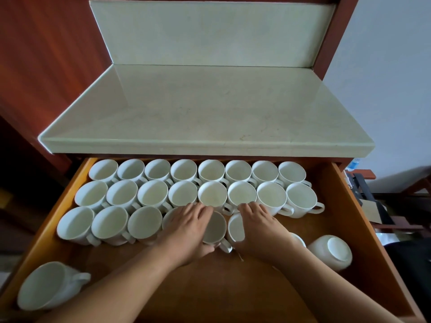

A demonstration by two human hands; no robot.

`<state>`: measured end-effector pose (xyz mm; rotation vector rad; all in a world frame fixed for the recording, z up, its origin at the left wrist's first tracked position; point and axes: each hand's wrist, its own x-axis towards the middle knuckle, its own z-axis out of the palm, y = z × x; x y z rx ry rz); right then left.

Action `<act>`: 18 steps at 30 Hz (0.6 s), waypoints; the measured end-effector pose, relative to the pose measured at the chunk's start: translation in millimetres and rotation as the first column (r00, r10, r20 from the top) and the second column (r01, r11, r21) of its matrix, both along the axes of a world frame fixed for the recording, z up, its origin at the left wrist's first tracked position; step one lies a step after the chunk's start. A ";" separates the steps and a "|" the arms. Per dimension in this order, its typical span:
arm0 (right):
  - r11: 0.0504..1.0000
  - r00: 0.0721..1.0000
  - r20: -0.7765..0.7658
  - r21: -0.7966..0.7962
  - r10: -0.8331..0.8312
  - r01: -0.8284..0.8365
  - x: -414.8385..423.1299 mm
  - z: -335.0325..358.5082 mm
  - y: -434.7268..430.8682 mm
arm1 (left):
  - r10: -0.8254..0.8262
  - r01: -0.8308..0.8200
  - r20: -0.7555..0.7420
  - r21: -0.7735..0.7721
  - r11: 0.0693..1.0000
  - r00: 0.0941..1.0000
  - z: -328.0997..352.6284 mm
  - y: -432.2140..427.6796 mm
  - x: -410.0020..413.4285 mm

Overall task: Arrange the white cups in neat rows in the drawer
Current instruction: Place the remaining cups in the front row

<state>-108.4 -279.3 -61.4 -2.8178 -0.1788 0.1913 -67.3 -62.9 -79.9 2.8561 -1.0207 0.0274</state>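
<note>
Two full rows of white cups (211,171) at back of drawer (345,220); left hand (186,227) gripping one cup (215,229), right hand (261,226) curled round the tilted neighbour cup (235,228).

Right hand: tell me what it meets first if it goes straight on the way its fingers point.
The right hand would meet a middle-row cup just past its fingertips; they may touch it already, depth unclear.

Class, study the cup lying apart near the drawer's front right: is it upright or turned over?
Turned over: the cup shows its ringed base to the camera and no opening. Whether it is fully inverted or only tilted, cannot tell.
</note>
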 end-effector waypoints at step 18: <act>0.990 0.990 -0.034 0.030 -0.135 0.136 -11.8 4.9 -13.0 | 0.067 -0.072 0.090 0.050 0.996 0.994 -4.2 -1.8 -1.1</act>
